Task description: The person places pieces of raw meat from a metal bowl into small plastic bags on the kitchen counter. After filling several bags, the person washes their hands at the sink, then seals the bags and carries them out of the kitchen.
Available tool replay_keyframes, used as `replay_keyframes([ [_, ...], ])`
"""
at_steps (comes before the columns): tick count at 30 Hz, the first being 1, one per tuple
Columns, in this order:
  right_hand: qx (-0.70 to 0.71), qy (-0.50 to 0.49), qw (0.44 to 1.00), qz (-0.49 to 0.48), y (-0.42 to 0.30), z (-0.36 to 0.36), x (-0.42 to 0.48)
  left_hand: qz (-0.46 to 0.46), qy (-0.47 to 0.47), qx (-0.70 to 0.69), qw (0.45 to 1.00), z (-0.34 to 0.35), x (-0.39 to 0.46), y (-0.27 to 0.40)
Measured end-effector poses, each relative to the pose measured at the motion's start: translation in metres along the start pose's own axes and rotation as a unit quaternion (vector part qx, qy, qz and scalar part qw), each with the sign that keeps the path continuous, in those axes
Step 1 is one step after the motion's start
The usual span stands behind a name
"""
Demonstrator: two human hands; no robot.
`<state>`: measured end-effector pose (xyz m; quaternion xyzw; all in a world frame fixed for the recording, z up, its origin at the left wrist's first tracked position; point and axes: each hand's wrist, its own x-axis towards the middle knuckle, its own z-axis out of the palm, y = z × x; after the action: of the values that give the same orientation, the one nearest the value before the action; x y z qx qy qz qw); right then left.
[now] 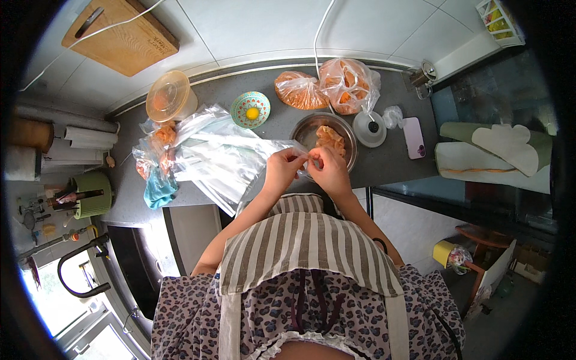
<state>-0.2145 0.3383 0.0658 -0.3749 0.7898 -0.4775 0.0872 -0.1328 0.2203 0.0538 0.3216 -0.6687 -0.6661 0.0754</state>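
Note:
My left hand (pixel 284 168) and my right hand (pixel 327 167) meet at the counter's front, fingertips close together. Both pinch the edge of a clear plastic bag (pixel 281 146), which stretches left from my fingers over a pile of flat clear plastic bags (pixel 220 157). Just behind my right hand is a round metal bowl (pixel 306 128) holding pieces of raw meat (pixel 330 139), probably chicken. My right hand covers part of the bowl's front. A patterned bowl (pixel 237 105) with a raw egg yolk (pixel 252 113) stands behind the plastic pile.
Behind the metal bowl sit two tied bags of orange food (pixel 299 90) (pixel 346 85). A white round appliance base (pixel 370 129) and a phone (pixel 414 138) lie to the right. A lidded plastic tub (pixel 168 96) and a teal bag (pixel 159 193) are left, beyond them a sink (pixel 135 265).

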Motion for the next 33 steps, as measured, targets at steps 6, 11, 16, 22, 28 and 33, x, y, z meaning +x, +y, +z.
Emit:
replay_keyframes([
  [6,-0.047,-0.013,0.998,-0.034,0.002,0.000,-0.001,-0.027,-0.018,0.004,0.999,-0.001,0.001,-0.002],
  [11,-0.104,0.010,0.993,-0.058,0.003,0.004,-0.003,-0.030,-0.003,0.009,1.000,0.002,0.007,-0.011],
  [16,-0.114,0.027,0.992,-0.056,0.004,0.007,-0.004,-0.084,-0.030,-0.028,0.996,0.001,0.011,-0.013],
  [22,-0.121,0.068,0.988,-0.061,0.011,0.006,0.000,-0.059,-0.008,-0.012,0.998,0.002,0.016,-0.024],
  [28,-0.033,0.072,0.997,-0.013,0.011,0.008,0.005,-0.163,0.018,-0.203,0.965,0.002,0.016,-0.027],
  [33,-0.033,0.062,0.997,-0.026,0.012,0.015,0.008,-0.108,0.012,-0.117,0.987,0.002,0.010,-0.021],
])
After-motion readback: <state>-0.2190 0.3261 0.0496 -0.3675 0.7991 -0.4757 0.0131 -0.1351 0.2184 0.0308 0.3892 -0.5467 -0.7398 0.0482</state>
